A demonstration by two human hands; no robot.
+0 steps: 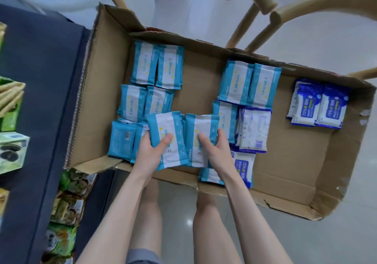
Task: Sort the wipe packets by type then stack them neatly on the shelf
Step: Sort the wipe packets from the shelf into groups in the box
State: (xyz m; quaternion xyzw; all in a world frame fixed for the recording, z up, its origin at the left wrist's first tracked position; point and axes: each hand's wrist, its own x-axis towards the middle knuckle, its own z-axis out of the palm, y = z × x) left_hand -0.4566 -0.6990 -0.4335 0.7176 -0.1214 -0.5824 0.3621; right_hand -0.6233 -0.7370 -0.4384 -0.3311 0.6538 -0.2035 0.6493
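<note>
Teal-and-white wipe packets are held one in each hand, side by side, above the near wall of the cardboard box; the left hand grips the left packet, thumb across its face and fingers curled round its edge; the right hand grips the right packet likewise. Just right of the right hand lies a dark-blue packet; beyond it sits a dark-blue stack. Beyond the left hand, teal stacks stand in pairs; further teal packets lie beyond the right hand. Well right of both hands, a dark-blue pair lies side by side. Wooden chair legs rise beyond the box.
</note>
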